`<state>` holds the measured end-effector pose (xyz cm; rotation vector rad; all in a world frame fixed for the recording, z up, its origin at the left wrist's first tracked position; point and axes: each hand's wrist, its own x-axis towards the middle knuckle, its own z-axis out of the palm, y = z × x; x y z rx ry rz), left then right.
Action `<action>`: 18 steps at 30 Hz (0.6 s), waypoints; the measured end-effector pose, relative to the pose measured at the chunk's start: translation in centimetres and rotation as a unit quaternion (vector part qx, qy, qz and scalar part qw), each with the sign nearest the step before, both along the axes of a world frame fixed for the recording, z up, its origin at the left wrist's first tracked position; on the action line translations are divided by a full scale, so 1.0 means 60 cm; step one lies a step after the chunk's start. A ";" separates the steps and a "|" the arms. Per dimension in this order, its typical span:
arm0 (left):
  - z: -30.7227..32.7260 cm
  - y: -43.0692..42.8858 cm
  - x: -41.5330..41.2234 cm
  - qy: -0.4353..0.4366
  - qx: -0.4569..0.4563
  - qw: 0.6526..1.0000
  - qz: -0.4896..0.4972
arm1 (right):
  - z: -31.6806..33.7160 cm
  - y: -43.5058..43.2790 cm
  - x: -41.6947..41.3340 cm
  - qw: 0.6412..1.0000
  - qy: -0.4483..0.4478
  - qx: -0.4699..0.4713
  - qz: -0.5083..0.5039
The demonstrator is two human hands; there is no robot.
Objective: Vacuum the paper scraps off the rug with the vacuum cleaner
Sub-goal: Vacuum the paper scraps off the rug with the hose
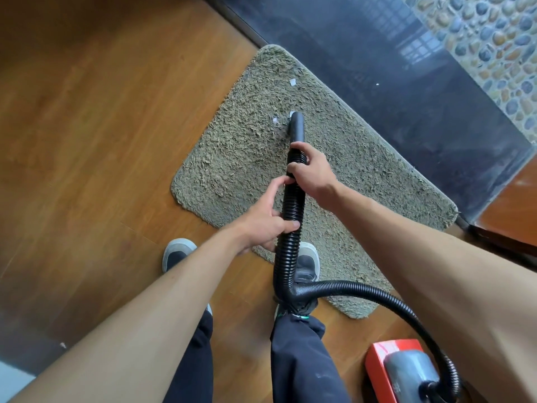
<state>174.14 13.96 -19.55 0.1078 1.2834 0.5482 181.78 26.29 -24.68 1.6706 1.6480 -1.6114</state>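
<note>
A shaggy grey-green rug [363, 170] lies on the wooden floor. A black ribbed vacuum hose [292, 205] runs up from the floor to a smooth black nozzle [297, 126] whose tip rests on the rug. My right hand [312, 170] grips the hose just behind the nozzle. My left hand [267, 219] holds the hose lower down. One white paper scrap [291, 113] sits at the nozzle tip, another scrap [274, 120] lies just left of it, and a third scrap [292, 82] lies farther up the rug.
The red and grey vacuum cleaner body [404, 370] stands on the wooden floor [101, 141] at lower right, hose looping to it. My two shoes [177, 254] stand at the rug's near edge. A dark stone strip [406, 97] borders the rug's far side, pebbles beyond.
</note>
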 end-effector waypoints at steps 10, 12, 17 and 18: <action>-0.001 -0.028 -0.007 0.022 -0.009 1.000 0.014 | -0.002 -0.015 -0.017 0.999 0.021 0.014 0.042; -0.005 -0.025 -0.009 0.027 -0.008 1.000 0.012 | -0.004 -0.017 -0.018 0.999 0.023 0.015 0.034; -0.007 -0.004 -0.001 0.021 0.002 1.000 -0.003 | -0.008 -0.007 0.000 1.000 0.015 0.021 -0.011; -0.007 0.002 0.001 0.021 0.007 1.000 -0.005 | -0.010 -0.003 0.003 1.000 0.011 0.024 -0.013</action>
